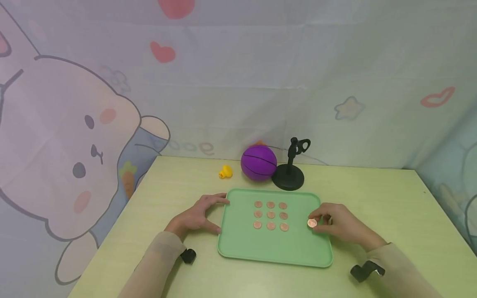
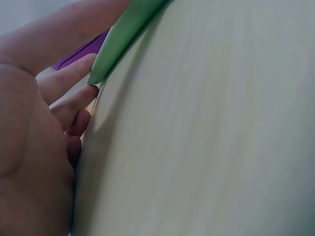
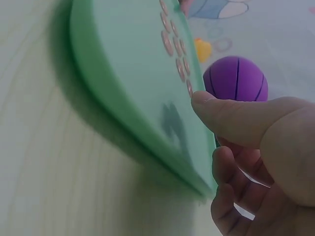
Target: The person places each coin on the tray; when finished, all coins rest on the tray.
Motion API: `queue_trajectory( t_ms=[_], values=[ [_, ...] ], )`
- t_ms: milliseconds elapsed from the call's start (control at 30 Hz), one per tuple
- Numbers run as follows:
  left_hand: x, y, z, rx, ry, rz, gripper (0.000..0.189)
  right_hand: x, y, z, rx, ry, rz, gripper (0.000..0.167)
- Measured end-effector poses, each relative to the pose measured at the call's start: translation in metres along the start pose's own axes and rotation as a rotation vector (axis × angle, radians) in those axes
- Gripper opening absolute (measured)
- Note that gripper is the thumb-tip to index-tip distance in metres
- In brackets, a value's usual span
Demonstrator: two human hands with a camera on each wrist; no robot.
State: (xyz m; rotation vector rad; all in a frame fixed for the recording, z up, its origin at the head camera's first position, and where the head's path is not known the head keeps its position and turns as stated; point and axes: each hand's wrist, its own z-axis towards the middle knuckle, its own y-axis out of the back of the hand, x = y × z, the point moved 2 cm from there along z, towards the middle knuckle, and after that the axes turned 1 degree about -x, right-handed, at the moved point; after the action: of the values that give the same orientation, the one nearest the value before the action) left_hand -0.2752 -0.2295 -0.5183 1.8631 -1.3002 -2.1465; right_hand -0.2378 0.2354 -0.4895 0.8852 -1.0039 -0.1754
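A pale green tray (image 1: 246,248) lies on the table, with several copper coins (image 1: 271,215) set out on it in a square grid. Over the tray's right side, my right hand (image 1: 340,223) pinches another copper coin (image 1: 312,223) between thumb and index finger. The right wrist view shows the right thumb (image 3: 236,118) beside the tray; the pinched coin is hidden there. My left hand (image 1: 195,215) is spread at the tray's left edge, thumb and fingertips touching the rim. In the left wrist view, fingers (image 2: 69,78) of that hand meet the green rim (image 2: 118,44).
Behind the tray stand a purple ball (image 1: 258,163), a small yellow toy duck (image 1: 225,171) and a black stand (image 1: 288,176) with a round base. A printed cloth (image 1: 238,82) hangs at the table's back edge. The pale wooden table (image 1: 387,207) extends to both sides.
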Motion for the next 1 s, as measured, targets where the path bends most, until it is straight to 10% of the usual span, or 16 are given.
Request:
queue_trajectory(
  t_ms=[1000],
  values=[
    [-0.002, 0.000, 0.001, -0.004, 0.004, -0.011, 0.083, 0.067, -0.077, 0.070, 0.110, 0.124, -0.067, 0.012]
  ],
)
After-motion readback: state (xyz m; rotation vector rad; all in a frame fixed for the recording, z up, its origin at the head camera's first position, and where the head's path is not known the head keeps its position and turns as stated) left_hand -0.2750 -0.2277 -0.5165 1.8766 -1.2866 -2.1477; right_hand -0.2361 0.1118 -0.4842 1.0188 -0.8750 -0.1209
